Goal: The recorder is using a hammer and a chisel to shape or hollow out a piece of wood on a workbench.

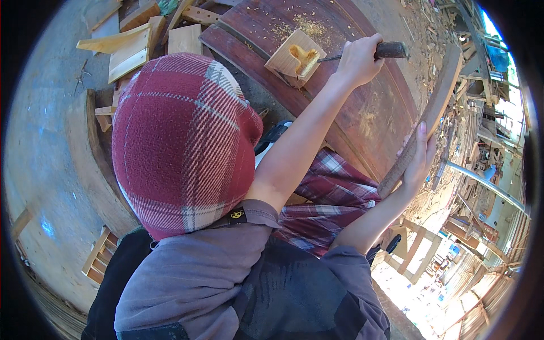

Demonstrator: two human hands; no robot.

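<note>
My left hand (360,61) is closed round a chisel (392,50) with a dark handle. Its thin blade points left, and the tip meets a pale square wooden block (280,62). A yellowish, irregular hollow is cut into the block's top. To the right, my right hand (418,158) grips a long, slightly curved wooden bar (441,90) near its lower part. The bar is tilted, its far end up and right, apart from the chisel handle. Under the block lies a reddish-brown wooden panel (368,116).
Wood shavings (309,27) are scattered beyond the block. Wooden offcuts (133,51) lie at the far left. My raised knee in red plaid cloth (181,141) fills the left middle. A curved timber (93,147) stands beside it. Wood scraps and a metal pipe (487,184) are on the right.
</note>
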